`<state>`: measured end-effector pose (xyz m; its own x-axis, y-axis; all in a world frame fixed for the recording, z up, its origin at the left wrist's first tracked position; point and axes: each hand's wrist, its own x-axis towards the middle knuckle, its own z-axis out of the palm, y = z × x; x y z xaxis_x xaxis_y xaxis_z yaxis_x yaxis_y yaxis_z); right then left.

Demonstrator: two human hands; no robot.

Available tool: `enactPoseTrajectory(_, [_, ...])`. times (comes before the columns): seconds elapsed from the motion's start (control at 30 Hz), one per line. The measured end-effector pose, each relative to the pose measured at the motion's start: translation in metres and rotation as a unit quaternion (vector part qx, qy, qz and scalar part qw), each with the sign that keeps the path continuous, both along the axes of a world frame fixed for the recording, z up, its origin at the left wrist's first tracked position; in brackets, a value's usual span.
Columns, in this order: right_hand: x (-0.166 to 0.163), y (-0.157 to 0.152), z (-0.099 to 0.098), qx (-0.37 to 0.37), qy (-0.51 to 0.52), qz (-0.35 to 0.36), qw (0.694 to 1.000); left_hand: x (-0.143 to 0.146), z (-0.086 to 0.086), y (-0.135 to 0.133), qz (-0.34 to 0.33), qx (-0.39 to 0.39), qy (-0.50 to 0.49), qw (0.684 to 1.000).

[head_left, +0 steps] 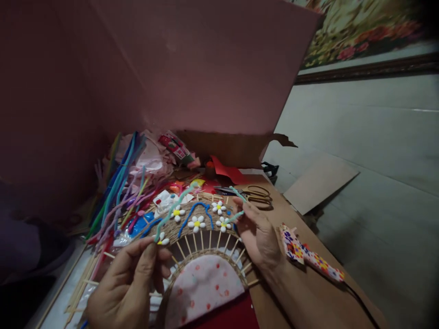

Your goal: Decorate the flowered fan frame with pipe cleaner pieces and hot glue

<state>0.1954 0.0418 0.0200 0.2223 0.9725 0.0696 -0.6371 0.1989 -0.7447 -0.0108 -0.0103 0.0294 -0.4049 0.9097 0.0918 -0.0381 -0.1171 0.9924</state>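
My left hand [132, 281] pinches the lower end of a mint-green pipe cleaner [173, 209], which slants up and away to the right. In my right hand [260, 235] is another mint-green pipe cleaner [239, 194], bent, its ends sticking out past the fingertips. Below and between both hands lies a fan-shaped craft piece with a twine-wrapped arch [187, 228]. White flowers [196, 224] with yellow centres and a bent blue pipe cleaner [195, 206] sit on the arch. Thin sticks [201, 240] radiate from a half-round of dotted pink fabric [206, 288] with a red part [222, 317] beneath.
Bundled coloured pipe cleaners [125, 178] and crumpled pink paper [154, 155] lie at left. Scissors [259, 196] rest beyond my right hand. A flower-patterned glue gun [308, 256] with a cord lies at right on cardboard [295, 219]. Red paper [228, 170] is at the back.
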Motion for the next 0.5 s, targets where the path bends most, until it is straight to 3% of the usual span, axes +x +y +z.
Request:
enactPoseTrajectory(0.13, [-0.007, -0.006, 0.0, -0.025, -0.002, 0.064, 0.998, 0.0, 0.003, -0.002, -0.01, 0.028, 0.025, 0.999])
enactPoseTrajectory(0.27, [-0.015, -0.011, -0.002, -0.003, -0.041, 0.077, 0.996, -0.001, -0.002, 0.001, -0.029, 0.069, 0.071, 0.995])
enactPoseTrajectory(0.37, [-0.019, -0.013, -0.006, 0.032, -0.114, 0.044, 0.992, -0.004, -0.011, 0.007, -0.027, 0.097, 0.105, 0.989])
enactPoseTrajectory(0.5, [-0.02, -0.015, -0.015, 0.077, -0.21, -0.051, 0.973, -0.01, -0.019, 0.014, 0.004, 0.137, 0.202, 0.97])
